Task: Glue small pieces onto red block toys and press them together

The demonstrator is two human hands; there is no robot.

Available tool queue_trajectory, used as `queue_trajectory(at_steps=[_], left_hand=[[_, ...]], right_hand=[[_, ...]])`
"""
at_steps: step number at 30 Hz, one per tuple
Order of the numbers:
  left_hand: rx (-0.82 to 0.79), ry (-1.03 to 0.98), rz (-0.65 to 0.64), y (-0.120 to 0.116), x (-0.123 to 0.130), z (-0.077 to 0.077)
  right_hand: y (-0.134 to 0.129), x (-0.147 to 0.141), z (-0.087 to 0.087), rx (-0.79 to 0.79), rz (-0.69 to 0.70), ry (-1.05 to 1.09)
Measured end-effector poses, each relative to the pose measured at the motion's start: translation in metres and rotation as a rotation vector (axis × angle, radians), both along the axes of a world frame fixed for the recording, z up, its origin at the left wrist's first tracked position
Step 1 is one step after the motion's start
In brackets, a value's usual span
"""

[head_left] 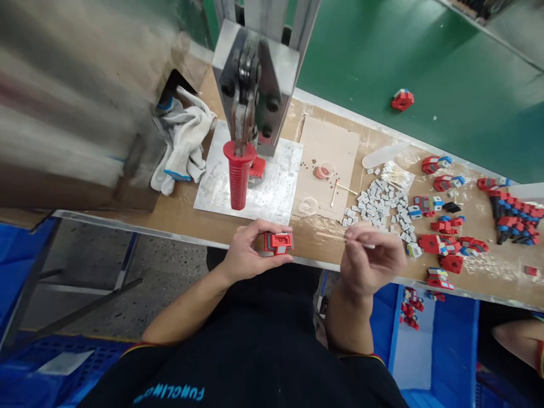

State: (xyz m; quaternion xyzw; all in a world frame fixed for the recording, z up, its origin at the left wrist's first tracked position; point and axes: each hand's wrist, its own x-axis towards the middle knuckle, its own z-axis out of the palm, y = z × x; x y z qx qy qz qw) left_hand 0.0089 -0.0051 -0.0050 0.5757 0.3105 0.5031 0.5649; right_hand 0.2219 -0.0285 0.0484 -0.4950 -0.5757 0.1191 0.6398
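My left hand (pixel 249 249) grips a small red plastic part (pixel 279 242) with a grey insert, held just over the near edge of the wooden bench (pixel 178 207). To its right, my right hand (pixel 370 260) pinches a thin pale stick (pixel 361 242) between thumb and fingers, its tip pointing left toward the red part. Just beyond my right hand lies a heap of small grey-white pieces (pixel 378 204). A hand press (pixel 253 85) with a red ribbed handle (pixel 238 174) stands on a metal plate (pixel 272 192) straight ahead.
White work gloves (pixel 183 141) lie left of the press. A cardboard sheet (pixel 329 164) carries glue spots and a small dish. Many red and blue parts (pixel 450 238) cover the bench's right side. Blue bins (pixel 454 345) sit below. Another person's arm (pixel 518 340) shows at the lower right.
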Motion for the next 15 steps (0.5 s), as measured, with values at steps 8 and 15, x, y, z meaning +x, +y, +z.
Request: queue_trajectory(at_steps=[8,15], left_hand=[[0.158,0.050,0.002,-0.008,0.009,0.007],[0.201,0.063,0.001,-0.010,0.007,0.010]], right_hand=[[-0.023,-0.036,-0.004,-0.082,0.142,0.136],[-0.029,-0.041,-0.007,-0.133,0.147,0.173]])
